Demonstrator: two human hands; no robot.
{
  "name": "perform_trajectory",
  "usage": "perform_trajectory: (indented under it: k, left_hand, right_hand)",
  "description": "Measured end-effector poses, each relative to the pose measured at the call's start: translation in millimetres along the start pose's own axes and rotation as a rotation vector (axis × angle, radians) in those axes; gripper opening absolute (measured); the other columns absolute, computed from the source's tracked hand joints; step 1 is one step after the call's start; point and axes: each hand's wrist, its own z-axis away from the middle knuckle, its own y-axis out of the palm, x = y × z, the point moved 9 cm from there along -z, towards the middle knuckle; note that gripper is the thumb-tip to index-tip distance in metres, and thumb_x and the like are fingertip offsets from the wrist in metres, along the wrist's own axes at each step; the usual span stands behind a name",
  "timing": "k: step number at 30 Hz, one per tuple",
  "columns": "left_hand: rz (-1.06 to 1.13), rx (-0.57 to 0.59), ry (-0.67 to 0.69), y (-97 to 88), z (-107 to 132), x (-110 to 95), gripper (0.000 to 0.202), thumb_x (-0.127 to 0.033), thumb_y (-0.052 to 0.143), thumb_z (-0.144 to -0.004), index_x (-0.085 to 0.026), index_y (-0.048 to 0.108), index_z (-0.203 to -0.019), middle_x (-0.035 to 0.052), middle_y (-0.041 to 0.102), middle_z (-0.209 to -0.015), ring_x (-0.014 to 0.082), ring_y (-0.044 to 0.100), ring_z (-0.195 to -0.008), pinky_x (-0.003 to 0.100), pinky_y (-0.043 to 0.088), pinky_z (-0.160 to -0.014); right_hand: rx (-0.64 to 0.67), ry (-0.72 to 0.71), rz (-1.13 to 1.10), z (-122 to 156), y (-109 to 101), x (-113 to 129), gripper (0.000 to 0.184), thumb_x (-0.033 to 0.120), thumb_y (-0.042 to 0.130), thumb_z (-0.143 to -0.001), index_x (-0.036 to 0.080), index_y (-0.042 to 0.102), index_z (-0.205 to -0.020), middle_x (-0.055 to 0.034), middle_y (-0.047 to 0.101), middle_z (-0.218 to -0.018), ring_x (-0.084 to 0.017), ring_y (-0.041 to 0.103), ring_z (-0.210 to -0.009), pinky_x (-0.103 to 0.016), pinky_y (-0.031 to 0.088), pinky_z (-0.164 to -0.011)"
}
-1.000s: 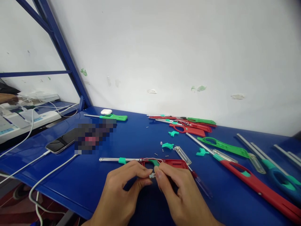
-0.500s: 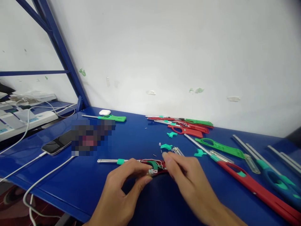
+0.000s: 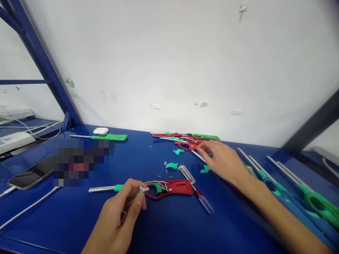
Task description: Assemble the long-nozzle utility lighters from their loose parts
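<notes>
My left hand (image 3: 120, 215) pinches a small white part (image 3: 143, 189) at the trigger end of an opened red lighter half (image 3: 177, 187), whose metal tube (image 3: 102, 189) points left on the blue table (image 3: 148, 225). My right hand (image 3: 222, 160) reaches far over the table, fingers apart, its fingertips next to a pile of red and green long lighters (image 3: 185, 139). It holds nothing that I can see. Loose teal trigger pieces (image 3: 172, 165) and a clear fuel tube (image 3: 186, 173) lie between the hands.
A green lighter (image 3: 109, 137) and a white earbud case (image 3: 100, 130) lie at the back left. A phone (image 3: 30, 174) with a white cable (image 3: 26, 208) sits at the left. More lighters, blue and green (image 3: 291, 190), lie at the right. A white wall stands behind.
My right hand left the small part and moved away to the far right, up to the lighter pile. My left hand keeps the pinch. The view swung right.
</notes>
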Motion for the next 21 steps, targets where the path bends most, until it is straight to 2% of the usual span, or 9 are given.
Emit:
perform_trajectory:
  k: [2, 4, 7, 10, 14, 17, 21]
  left_hand:
    - [-0.007, 0.020, -0.012, 0.7, -0.3, -2.3, 0.037, -0.054, 0.040, -0.108, -0.027, 0.057, -0.092, -0.0022, 0.056, -0.078, 0.0163, 0.052, -0.066, 0.025, 0.042, -0.058]
    - [-0.008, 0.021, -0.032, 0.5, -1.2, -2.8, 0.040, -0.056, 0.038, -0.108, -0.027, 0.056, -0.088, -0.0021, 0.055, -0.078, 0.0171, 0.053, -0.069, 0.025, 0.042, -0.061]
    - [-0.012, 0.010, -0.044, 0.7, -1.7, -1.8, 0.042, -0.058, 0.038, -0.108, -0.026, 0.055, -0.085, -0.0021, 0.056, -0.077, 0.0174, 0.054, -0.070, 0.025, 0.043, -0.062]
    - [-0.013, -0.008, -0.045, 1.0, -1.2, -0.7, 0.040, -0.057, 0.042, -0.107, -0.026, 0.056, -0.085, -0.0024, 0.058, -0.077, 0.0173, 0.055, -0.069, 0.024, 0.045, -0.063]
    - [-0.011, -0.087, -0.030, -4.5, -0.2, -3.9, 0.037, -0.056, 0.047, -0.104, -0.027, 0.057, -0.084, -0.0029, 0.063, -0.076, 0.0182, 0.057, -0.067, 0.025, 0.047, -0.062]
    - [-0.028, -0.122, -0.025, -7.9, 1.1, -6.2, 0.036, -0.055, 0.049, -0.103, -0.028, 0.057, -0.081, -0.0030, 0.064, -0.073, 0.0184, 0.056, -0.063, 0.025, 0.046, -0.057]
    - [-0.043, -0.166, -0.006, -12.2, 2.7, -8.9, 0.037, -0.057, 0.050, -0.100, -0.028, 0.058, -0.077, -0.0028, 0.062, -0.066, 0.0193, 0.055, -0.058, 0.026, 0.046, -0.053]
  right_hand:
    - [0.038, -0.092, -0.021, 3.1, 10.9, 14.1, 0.026, 0.033, 0.051, -0.104, 0.023, 0.075, -0.104, -0.0098, 0.076, -0.103, -0.029, 0.069, -0.098, -0.039, 0.050, -0.080]
    - [0.066, -0.175, -0.050, 7.9, 19.4, 31.1, 0.027, 0.037, 0.053, -0.105, 0.024, 0.075, -0.111, -0.0107, 0.073, -0.116, -0.031, 0.065, -0.112, -0.046, 0.050, -0.095]
    - [0.094, -0.265, -0.094, 16.0, 27.2, 54.2, 0.027, 0.043, 0.056, -0.106, 0.027, 0.075, -0.118, -0.0108, 0.068, -0.128, -0.032, 0.059, -0.123, -0.052, 0.047, -0.104]
    - [0.110, -0.333, -0.133, 22.8, 31.8, 71.0, 0.025, 0.042, 0.061, -0.105, 0.027, 0.074, -0.119, -0.0098, 0.067, -0.129, -0.030, 0.058, -0.125, -0.051, 0.048, -0.105]
    - [0.099, -0.373, -0.159, 25.2, 35.6, 82.3, 0.019, 0.036, 0.063, -0.105, 0.025, 0.075, -0.114, -0.0091, 0.070, -0.122, -0.029, 0.061, -0.115, -0.049, 0.049, -0.101]
    - [0.081, -0.376, -0.166, 22.8, 35.5, 85.6, 0.015, 0.028, 0.061, -0.106, 0.022, 0.075, -0.106, -0.0073, 0.072, -0.112, -0.026, 0.062, -0.106, -0.046, 0.048, -0.099]
    - [0.041, -0.345, -0.166, 18.0, 29.9, 80.3, 0.016, 0.026, 0.061, -0.106, 0.021, 0.075, -0.100, -0.0066, 0.074, -0.107, -0.025, 0.063, -0.103, -0.044, 0.048, -0.096]
